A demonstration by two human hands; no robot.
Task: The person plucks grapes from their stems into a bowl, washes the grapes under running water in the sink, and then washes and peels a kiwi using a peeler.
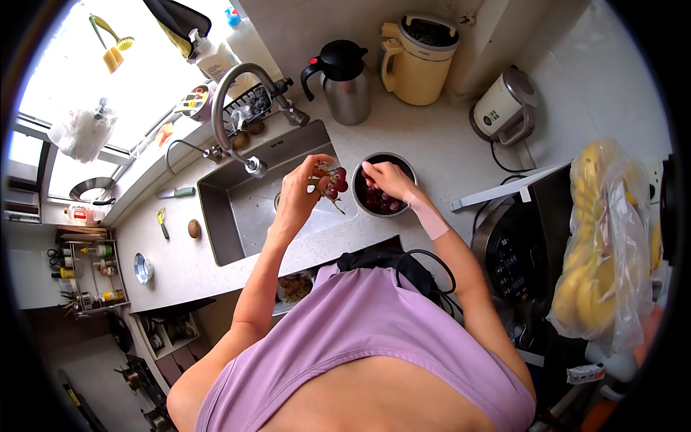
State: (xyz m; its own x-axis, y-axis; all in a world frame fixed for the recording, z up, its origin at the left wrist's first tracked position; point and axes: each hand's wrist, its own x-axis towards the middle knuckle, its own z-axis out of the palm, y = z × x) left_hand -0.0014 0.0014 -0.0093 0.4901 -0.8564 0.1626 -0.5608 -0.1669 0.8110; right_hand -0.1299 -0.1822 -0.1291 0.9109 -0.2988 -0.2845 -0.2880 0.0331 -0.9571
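My left hand (299,193) is closed around the stem of a small bunch of red grapes (334,183), held above the right part of the steel sink (237,194). Bare green stem ends hang below the fruit. Over a round metal bowl (358,193) on the counter to the right, my right hand (385,180) has its fingers curled together at the rim. Whatever those fingertips hold, if anything, is hidden. Loose dark grapes (381,201) lie inside the bowl.
A curved faucet (232,108) arches over the sink. Behind the bowl stand a steel thermos jug (345,86), a cream soymilk maker (421,65) and an electric kettle (502,108). Left of the sink lie a knife (176,192), a peeler (163,223) and a kiwi (194,229). Bagged bananas (597,252) hang right.
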